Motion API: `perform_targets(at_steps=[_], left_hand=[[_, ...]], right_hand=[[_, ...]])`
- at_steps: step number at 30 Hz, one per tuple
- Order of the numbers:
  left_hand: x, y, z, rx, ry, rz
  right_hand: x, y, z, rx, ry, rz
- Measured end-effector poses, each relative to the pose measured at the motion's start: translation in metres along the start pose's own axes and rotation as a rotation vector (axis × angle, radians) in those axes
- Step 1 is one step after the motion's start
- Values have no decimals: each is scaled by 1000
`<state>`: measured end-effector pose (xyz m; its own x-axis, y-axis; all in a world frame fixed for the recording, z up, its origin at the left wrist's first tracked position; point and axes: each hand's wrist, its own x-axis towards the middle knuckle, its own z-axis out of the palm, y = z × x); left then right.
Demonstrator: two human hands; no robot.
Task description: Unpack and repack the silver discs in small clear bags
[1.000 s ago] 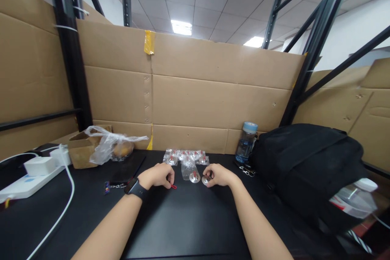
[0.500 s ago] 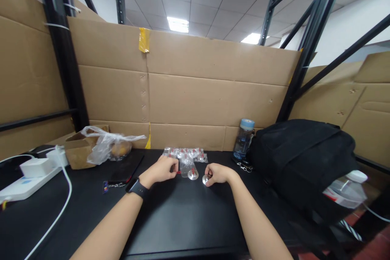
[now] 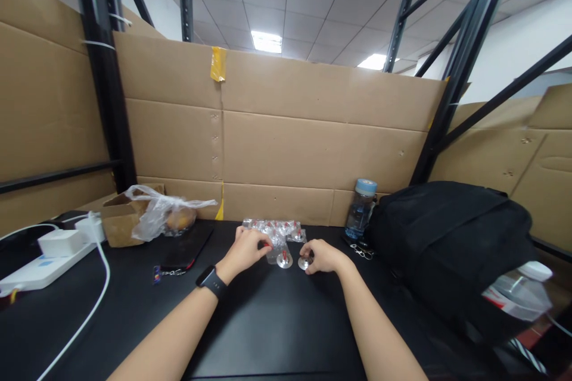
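My left hand [image 3: 248, 250] is closed in a pinch, with a small red piece [image 3: 267, 244] at its fingertips. With thumb and fingers my right hand [image 3: 324, 257] grips a small clear round disc [image 3: 304, 262] that looks like a suction cup, at the table surface. Between the hands lies another clear suction cup [image 3: 284, 259] with a red piece standing at its centre. Clear plastic packets [image 3: 277, 229] with several similar red-centred discs sit just behind, partly covered by my left hand. A black watch [image 3: 211, 281] is on my left wrist.
A water bottle [image 3: 361, 208] and a black backpack [image 3: 451, 250] stand on the right of the black table [image 3: 277, 333]. To the left are a phone-like black slab [image 3: 185, 250], a knotted plastic bag [image 3: 172, 214] and a white power strip [image 3: 42, 271]. A cardboard wall [image 3: 286, 143] closes the back.
My left hand has moved right with the red piece, towards the suction cup in the middle. My right hand stays about where it was on its disc. The view has shifted slightly.
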<state>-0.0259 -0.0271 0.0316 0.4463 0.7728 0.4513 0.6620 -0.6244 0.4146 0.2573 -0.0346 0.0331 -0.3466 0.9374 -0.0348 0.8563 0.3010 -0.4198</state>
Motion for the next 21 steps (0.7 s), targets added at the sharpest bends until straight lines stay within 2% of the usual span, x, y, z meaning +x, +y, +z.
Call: perform_targets(at_steps=[4,9,15,21], left_hand=[[0,3,3,-31,20,-25],[0,6,5,-102,87,-47],[2,12,4,-155,141,-113],[3,14,12,-248,236,-38]], right_hand=[[0,-1,1,22,159,-49],[7,-12,5,265,379,-206],[15,-40,24,706,355,-317],[15,-56,35,894,320,-342]])
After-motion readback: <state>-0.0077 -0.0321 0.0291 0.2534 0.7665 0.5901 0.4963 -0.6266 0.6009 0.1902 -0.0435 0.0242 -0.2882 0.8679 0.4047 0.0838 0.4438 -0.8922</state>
